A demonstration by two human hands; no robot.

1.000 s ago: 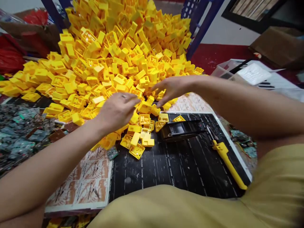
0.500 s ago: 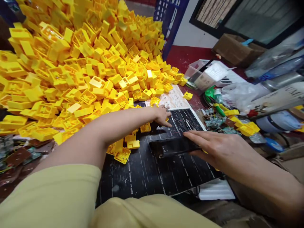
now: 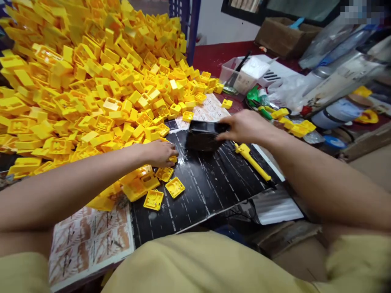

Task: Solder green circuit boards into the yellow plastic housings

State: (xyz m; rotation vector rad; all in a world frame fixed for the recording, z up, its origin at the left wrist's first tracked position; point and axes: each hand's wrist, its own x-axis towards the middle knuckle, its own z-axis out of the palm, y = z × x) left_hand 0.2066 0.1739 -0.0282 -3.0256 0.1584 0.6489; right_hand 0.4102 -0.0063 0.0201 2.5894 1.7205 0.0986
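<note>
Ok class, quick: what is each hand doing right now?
Left hand: half-closed over a yellow plastic casing; cannot tell if it grips it.
Right hand: closed, holding a black rectangular block.

Black work mat (image 3: pixel 198 203), yellow plastic housings (image 3: pixel 153 200), soldering iron (image 3: pixel 252 162)

Bright even light, faint shadows, glare on black mat (image 3: pixel 210 171) (streaky), edges bowed

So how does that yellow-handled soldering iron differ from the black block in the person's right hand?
The soldering iron is long and slim; the black block is short and bulky. The iron's handle is bright yellow; the block looks all black. The iron lies untouched on the black mat, while the right hand grips the block. Both are over that mat.
</note>
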